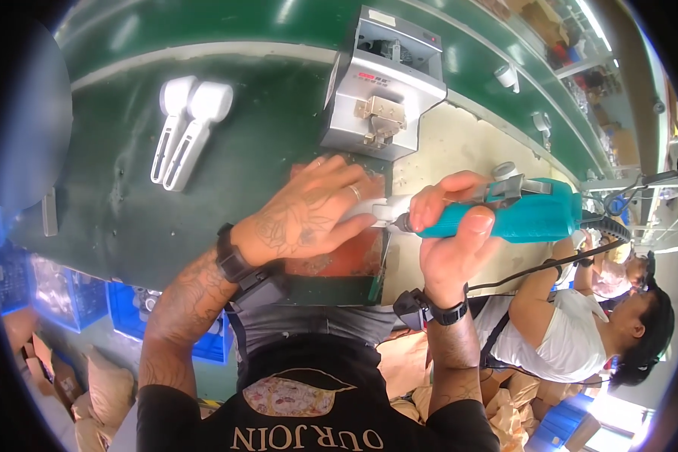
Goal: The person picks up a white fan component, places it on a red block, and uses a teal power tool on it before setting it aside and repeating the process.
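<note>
My left hand [309, 207] is closed over a white plastic part [380, 212] above the red mat [331, 260]; most of the part is hidden under the fingers. In my right hand [456, 233] lies a teal electric screwdriver [531, 213], held level with its nose pointing left. Its tip meets the white part beside my left fingertips, though the exact contact point is too small to make out. A metal lever runs along the tool's upper side, and a dark cable trails from its rear end.
Beyond my hands stands a grey screw-feeder machine [384, 83]. Two white long-handled plastic housings [192, 135] lie side by side on the green table [90, 151]. Blue crates [68, 294] sit below the left edge. A co-worker in a white top [557, 331] sits at right.
</note>
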Demonstrator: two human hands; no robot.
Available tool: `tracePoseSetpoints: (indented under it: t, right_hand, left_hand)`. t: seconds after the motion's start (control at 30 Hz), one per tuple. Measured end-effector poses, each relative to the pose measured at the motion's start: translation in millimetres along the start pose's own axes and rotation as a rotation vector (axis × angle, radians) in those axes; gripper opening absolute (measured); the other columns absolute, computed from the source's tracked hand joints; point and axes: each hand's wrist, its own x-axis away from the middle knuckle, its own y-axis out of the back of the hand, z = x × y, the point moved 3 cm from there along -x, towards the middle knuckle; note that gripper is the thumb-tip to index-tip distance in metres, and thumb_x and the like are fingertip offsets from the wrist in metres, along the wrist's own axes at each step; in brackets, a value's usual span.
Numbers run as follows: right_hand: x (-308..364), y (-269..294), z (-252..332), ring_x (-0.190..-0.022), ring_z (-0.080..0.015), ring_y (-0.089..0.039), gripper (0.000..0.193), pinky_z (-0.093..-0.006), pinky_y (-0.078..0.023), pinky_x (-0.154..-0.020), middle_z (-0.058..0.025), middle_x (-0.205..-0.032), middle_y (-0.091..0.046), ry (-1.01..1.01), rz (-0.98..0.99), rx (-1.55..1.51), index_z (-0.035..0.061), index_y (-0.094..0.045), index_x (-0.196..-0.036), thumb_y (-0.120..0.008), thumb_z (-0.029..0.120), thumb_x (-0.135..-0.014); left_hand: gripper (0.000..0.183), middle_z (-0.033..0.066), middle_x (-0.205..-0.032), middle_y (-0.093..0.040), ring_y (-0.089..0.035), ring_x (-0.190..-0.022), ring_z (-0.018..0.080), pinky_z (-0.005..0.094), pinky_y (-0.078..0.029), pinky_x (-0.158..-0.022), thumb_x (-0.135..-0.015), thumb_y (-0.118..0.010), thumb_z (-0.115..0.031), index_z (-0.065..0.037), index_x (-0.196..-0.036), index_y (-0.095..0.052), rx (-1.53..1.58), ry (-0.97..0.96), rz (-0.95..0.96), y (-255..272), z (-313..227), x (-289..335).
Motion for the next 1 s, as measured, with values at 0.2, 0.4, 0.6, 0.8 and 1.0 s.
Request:
tracePoseSetpoints:
  t: [0.2, 0.4, 0.6, 0.8, 1.0]
  right_hand:
    - [0, -8, -13, -0.058, -0.0202, -0.052, 0.055, -0.0339, -0.044, -0.053, -0.0089, -0.067, -0.052, 0.014, 0.008, -0.025, 0.0001, -0.050, -0.103, -0.063, 0.053, -0.096]
    - [20, 9, -26, -0.068, -0.0206, -0.050, 0.035, -0.0348, -0.044, -0.063, -0.0069, -0.077, -0.050, -0.120, -0.081, -0.255, 0.0060, -0.050, -0.099, -0.064, 0.038, -0.091]
    - [13, -6, -20, -0.054, -0.0145, -0.046, 0.045, -0.0281, -0.040, -0.049, -0.0050, -0.068, -0.047, 0.054, -0.031, -0.147, 0.0053, -0.043, -0.094, -0.061, 0.046, -0.099]
    - [32, 2, -21, -0.065, -0.0154, -0.050, 0.048, -0.0290, -0.042, -0.059, -0.0032, -0.072, -0.049, -0.084, -0.096, -0.255, 0.0033, -0.051, -0.109, -0.064, 0.048, -0.097]
    - [67, 25, 55, -0.052, -0.0147, -0.041, 0.065, -0.0269, -0.035, -0.049, -0.0042, -0.063, -0.044, 0.171, -0.319, -0.181, 0.0045, -0.052, -0.099, -0.047, 0.070, -0.096]
  left_hand:
    - [0.042, 0.0108, -0.108, -0.058, -0.054, -0.101, 0.0311, 0.0443, -0.045, -0.085, -0.089, -0.068, -0.022, -0.004, -0.126, -0.061, -0.019, 0.008, -0.012, 4, 2, -3]
    - [0.030, 0.0070, -0.105, -0.059, -0.056, -0.095, 0.0278, 0.0407, -0.046, -0.082, -0.080, -0.075, -0.021, -0.007, -0.104, -0.066, 0.010, -0.106, -0.184, 1, -4, -5]
    - [0.039, 0.0103, -0.115, -0.059, -0.054, -0.102, 0.0279, 0.0417, -0.043, -0.088, -0.090, -0.067, -0.023, -0.004, -0.124, -0.063, -0.006, -0.076, -0.022, -4, -1, 5]
    - [0.037, 0.0113, -0.114, -0.061, -0.056, -0.104, 0.0299, 0.0438, -0.044, -0.090, -0.088, -0.068, -0.021, -0.007, -0.121, -0.062, -0.021, -0.185, -0.116, 11, -12, 15]
    - [0.030, 0.0094, -0.113, -0.065, -0.064, -0.105, 0.0282, 0.0394, -0.053, -0.086, -0.091, -0.068, -0.019, -0.009, -0.119, -0.063, -0.106, -0.266, -0.140, 16, -52, 63]
